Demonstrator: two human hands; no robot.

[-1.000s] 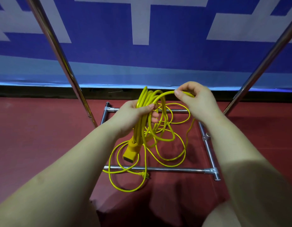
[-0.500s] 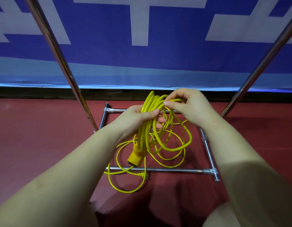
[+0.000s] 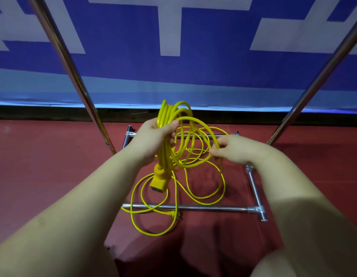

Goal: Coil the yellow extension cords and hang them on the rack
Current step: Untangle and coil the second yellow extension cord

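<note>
Yellow extension cord [image 3: 169, 136] is gathered in upright loops in the left hand [image 3: 153, 138], whose fingers curl round the bundle, with the blocky yellow socket end [image 3: 158, 181] hanging below. Half a second ago the right hand [image 3: 233, 149] was up at the top of the bundle laying a loop; now it has dropped to the right and pinches the loose strand lower down, drawing out a fresh length. So one more turn is on the coil and the next is being measured. Several slack loops lie on the red floor [image 3: 53, 176] across the chrome rack base [image 3: 193, 207], the small yellow plug [image 3: 174, 213] near it. Coiling looks about half done; hanging is not yet begun.
</note>
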